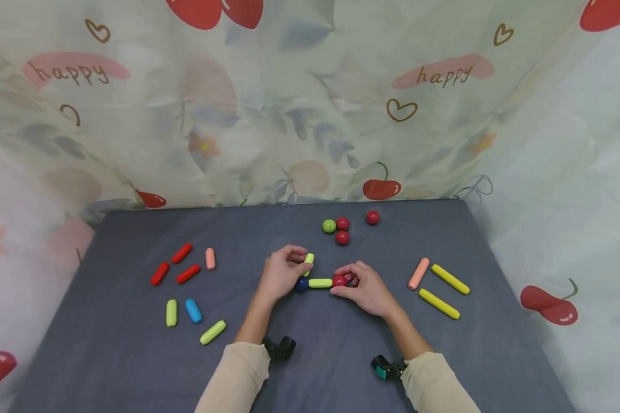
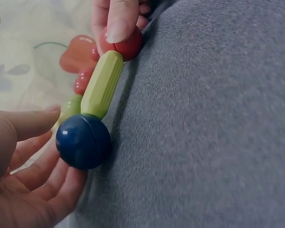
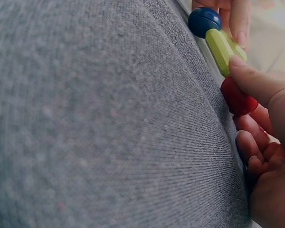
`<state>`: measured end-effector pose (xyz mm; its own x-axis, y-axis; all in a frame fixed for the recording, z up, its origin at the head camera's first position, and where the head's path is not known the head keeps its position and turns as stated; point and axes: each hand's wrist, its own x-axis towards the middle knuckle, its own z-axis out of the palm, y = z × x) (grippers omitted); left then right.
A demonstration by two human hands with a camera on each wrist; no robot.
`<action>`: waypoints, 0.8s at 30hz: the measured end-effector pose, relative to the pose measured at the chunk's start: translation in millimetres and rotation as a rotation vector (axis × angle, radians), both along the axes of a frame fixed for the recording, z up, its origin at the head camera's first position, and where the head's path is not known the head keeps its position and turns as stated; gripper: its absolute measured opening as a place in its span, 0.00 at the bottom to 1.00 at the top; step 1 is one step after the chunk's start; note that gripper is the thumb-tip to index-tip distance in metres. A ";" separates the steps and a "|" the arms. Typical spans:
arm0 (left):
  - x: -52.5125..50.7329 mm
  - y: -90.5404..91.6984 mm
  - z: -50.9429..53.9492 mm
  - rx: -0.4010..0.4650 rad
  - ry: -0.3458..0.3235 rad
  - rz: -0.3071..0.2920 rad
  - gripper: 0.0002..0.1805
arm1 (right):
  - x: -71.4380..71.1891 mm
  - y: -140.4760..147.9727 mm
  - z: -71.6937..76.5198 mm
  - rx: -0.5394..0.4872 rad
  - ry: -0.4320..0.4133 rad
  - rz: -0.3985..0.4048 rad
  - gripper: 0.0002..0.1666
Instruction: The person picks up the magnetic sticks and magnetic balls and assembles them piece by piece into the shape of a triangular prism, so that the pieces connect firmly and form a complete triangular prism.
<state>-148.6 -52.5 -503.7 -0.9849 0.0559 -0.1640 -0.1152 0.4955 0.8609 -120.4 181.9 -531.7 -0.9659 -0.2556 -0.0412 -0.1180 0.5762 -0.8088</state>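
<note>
Green rod (image 1: 320,283) joins blue ball (image 1: 302,284) and red ball (image 1: 338,280); left hand (image 1: 283,274) pinches a second rod (image 1: 309,258), right hand (image 1: 365,290) grips the red ball

left sleeve (image 1: 235,376): plain cream
right sleeve (image 1: 436,381): plain cream
left wrist camera (image 1: 281,348): black, rounded
right wrist camera (image 1: 387,367): black, teal patch (image 1: 381,373)

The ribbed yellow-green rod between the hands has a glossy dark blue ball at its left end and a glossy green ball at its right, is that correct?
Not quite: the head view shows a glossy red ball at the right end, not green. The glossy dark blue ball is at the left end of the ribbed yellow-green rod.
</note>
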 end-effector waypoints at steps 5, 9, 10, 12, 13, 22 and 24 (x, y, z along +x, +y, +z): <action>12.4 -9.2 3.4 -0.036 0.001 -0.036 0.23 | 0.4 -3.0 0.1 -0.004 0.001 0.000 0.22; 24.4 -13.8 6.0 -0.078 0.004 -0.045 0.25 | 1.4 -5.7 2.5 0.019 -0.003 -0.007 0.22; 27.0 -14.3 6.0 -0.088 0.005 -0.045 0.25 | 1.6 -6.2 3.3 0.030 -0.008 -0.008 0.22; 31.1 -14.7 5.4 -0.093 -0.002 -0.041 0.25 | 1.4 -6.9 6.3 0.042 -0.032 -0.014 0.23; 32.8 -14.7 4.8 -0.088 -0.003 -0.036 0.25 | 0.4 -7.2 8.2 0.033 -0.052 -0.025 0.23; 39.5 -13.0 -3.1 -0.013 0.007 0.026 0.22 | -36.9 -9.0 22.1 -0.008 -0.082 -0.264 0.35; 40.1 -13.1 -4.6 -0.016 0.012 0.034 0.22 | -46.7 -11.4 21.9 0.008 -0.074 -0.276 0.38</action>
<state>-108.5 -65.5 -508.4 -0.9881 0.0196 -0.1523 -0.1217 0.5055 0.8542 -167.1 170.5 -509.8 -0.9932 0.0171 -0.1155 0.1036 0.5844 -0.8048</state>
